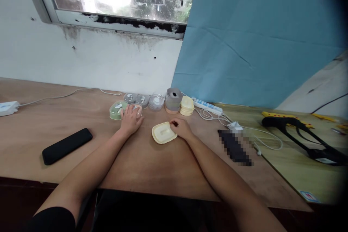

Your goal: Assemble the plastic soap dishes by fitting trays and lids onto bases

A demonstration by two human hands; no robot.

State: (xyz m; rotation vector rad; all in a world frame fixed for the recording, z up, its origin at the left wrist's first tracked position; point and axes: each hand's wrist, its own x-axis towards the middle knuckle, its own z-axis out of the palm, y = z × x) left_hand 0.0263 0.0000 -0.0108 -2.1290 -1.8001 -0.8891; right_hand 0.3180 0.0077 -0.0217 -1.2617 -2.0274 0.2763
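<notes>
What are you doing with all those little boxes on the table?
A person sits at a wooden table. The left hand rests on a pinkish little box beside a green box. The right hand pinches the edge of a cream-yellow lid lying flat. Behind it stand a grey stack and a pile of yellow lids. A black phone lies to the left.
</notes>
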